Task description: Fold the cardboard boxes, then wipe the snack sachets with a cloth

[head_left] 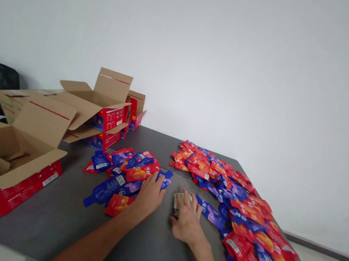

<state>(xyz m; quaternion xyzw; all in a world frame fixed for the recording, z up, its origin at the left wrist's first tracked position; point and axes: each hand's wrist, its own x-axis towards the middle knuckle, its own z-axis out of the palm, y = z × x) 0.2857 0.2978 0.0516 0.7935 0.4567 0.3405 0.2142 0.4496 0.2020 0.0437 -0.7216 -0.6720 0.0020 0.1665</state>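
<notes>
Resting flat on the small pile of red and blue sachets [126, 176], left hand [149, 196] fingers spread, right hand [187, 220] fingers spread over a pale stack [177, 202], grey tabletop [54, 217], larger sachet heap [241, 210] right, open cardboard boxes [24, 140] left

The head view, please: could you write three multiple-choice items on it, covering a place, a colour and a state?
1. Where is the larger pouch pile?
A. right of the hands
B. inside a box
C. on the chair

2. What colours are the pouches?
A. green and white
B. red and blue
C. black

3. How is the nearest box?
A. taped shut
B. crushed flat
C. open

A: it spreads along the table's right side, beside the right hand.
B: every pouch shows red or blue.
C: its flaps stand open.
</notes>
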